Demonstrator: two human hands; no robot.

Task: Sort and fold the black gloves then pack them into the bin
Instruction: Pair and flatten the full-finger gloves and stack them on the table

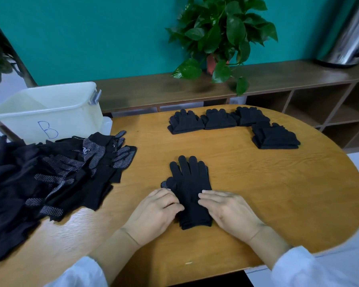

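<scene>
We count four folded stacks (234, 123) at table's far side; bin (48, 112) looks empty. Left hand (153, 212) pinches, right hand (228, 210) presses flat-fingered on glove pair (190, 187) — big unsorted pile (50, 179) left.

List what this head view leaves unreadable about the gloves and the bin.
- Bin: its floor is hidden by the near wall, so contents unknown.
- Unsorted pile: cut off by the left edge; count unclear.
- Glove pair: left hand and right hand cover its cuff sides.
- Folded stacks: too small to count layers.
</scene>
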